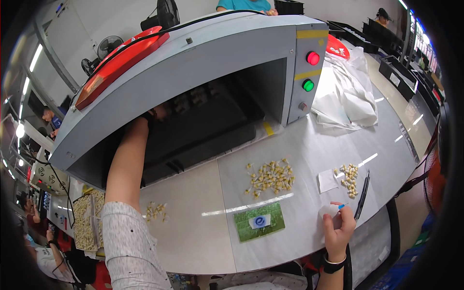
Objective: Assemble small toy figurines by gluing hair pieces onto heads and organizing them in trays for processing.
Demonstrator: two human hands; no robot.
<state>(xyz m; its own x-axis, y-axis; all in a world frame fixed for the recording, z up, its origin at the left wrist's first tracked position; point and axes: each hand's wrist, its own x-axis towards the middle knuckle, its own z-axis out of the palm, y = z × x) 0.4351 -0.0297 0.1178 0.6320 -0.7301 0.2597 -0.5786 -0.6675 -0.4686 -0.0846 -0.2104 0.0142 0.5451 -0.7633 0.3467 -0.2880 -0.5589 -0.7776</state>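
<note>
My left arm reaches into a grey box-shaped machine (pixel 251 46) with a dark opening. Deep inside, my left hand (pixel 158 113) is dim, near a row of small pale pieces (pixel 198 95) on the black surface; its fingers do not show clearly. My right hand (pixel 338 228), over the table's near right part, is closed in a pinch on a small blue-tipped piece (pixel 342 206). Beside it lie a white paper square (pixel 328 181), a small heap of yellowish parts (pixel 349 179) and black tweezers (pixel 363 193).
A larger heap of yellowish parts (pixel 270 178) lies mid-table behind a green block (pixel 261 229). A few more parts (pixel 156 211) are near my left sleeve. Full bins (pixel 84 222) stand at left. White cloth (pixel 343 96) lies beside the machine. Other people work around.
</note>
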